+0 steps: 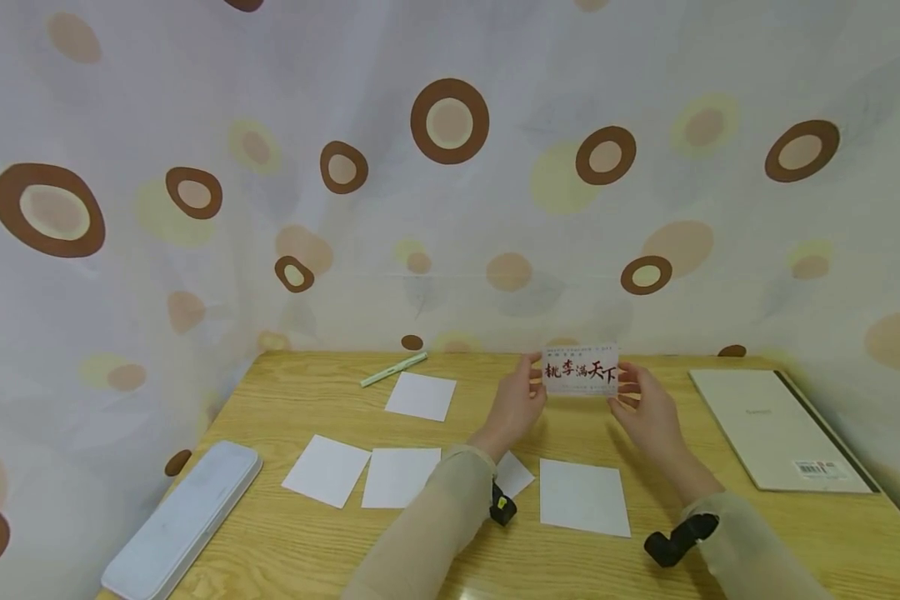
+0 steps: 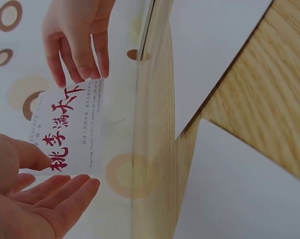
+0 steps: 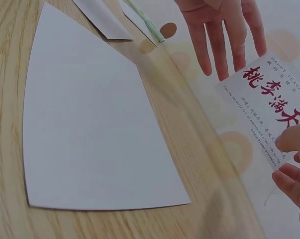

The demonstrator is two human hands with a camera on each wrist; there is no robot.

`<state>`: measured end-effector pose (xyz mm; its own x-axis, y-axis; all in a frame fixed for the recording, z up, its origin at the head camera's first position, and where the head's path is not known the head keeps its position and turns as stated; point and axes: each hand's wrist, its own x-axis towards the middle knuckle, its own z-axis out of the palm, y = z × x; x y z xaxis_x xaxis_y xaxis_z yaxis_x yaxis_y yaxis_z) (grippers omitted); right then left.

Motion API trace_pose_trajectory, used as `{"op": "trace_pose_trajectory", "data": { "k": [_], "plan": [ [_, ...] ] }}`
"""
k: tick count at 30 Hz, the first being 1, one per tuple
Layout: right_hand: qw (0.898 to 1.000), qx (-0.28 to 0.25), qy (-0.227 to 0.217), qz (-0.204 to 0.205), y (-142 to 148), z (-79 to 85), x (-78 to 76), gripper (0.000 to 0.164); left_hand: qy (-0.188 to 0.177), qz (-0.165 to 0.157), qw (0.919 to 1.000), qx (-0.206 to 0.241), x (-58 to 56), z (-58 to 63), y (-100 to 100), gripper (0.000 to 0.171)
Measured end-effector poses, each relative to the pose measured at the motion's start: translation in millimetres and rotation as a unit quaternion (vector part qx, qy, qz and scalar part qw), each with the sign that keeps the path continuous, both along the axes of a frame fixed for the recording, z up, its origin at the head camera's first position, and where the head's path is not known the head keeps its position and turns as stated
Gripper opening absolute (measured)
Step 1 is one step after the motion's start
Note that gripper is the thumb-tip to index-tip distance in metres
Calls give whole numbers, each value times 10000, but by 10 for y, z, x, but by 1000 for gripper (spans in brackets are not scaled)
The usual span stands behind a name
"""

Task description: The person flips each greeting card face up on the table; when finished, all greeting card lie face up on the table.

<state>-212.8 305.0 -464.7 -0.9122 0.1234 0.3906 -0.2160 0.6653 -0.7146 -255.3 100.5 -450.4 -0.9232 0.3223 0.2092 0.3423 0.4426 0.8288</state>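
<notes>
A small card (image 1: 581,371) is held up above the back of the table, its printed face toward me. Large red Chinese characters run across it, with lines of small print above and below. My left hand (image 1: 516,402) pinches its left end, the thumb on the printed face in the left wrist view. At the opposite end my right hand (image 1: 651,412) grips it, and the right wrist view shows that thumb (image 3: 292,139) over the small print. Below the hands lie white square sheets, one (image 1: 585,497) near the right forearm and another (image 1: 513,477) partly hidden by the left sleeve.
More white sheets lie on the wooden table (image 1: 285,400), one of them (image 1: 422,396) beside a pale green pen (image 1: 393,369). A long white case (image 1: 183,517) is at the left edge. On the right rests a flat cream pad (image 1: 780,429) with a barcode label. Behind hangs a patterned curtain (image 1: 390,225).
</notes>
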Motion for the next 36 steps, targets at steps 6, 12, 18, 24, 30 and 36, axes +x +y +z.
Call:
{"op": "trace_pose_trajectory", "data": {
  "k": [6, 12, 18, 24, 30, 36],
  "plan": [
    [9996, 14, -291, 7, -25, 27, 13, 60, -33, 78, 9999, -99, -12, 1, 23, 54],
    [9988, 172, -469, 1, -26, 30, 5, 64, 2, 125, 9994, -324, -48, 22, 54, 60],
    [9976, 243, -646, -11, -17, -22, -28, 65, -28, 165, 9983, -552, -84, 5, 96, 67],
    [9966, 396, -715, -97, -19, -56, -38, 66, -144, 221, 9977, -625, -77, -34, 110, 72],
    [9963, 491, -684, -160, -11, -58, -56, 62, -64, 146, 9967, -797, -59, -28, 107, 73],
    [9949, 645, -753, -159, 8, -75, -72, 62, -209, 42, 9959, -879, -69, -27, 106, 74]
  ]
}}
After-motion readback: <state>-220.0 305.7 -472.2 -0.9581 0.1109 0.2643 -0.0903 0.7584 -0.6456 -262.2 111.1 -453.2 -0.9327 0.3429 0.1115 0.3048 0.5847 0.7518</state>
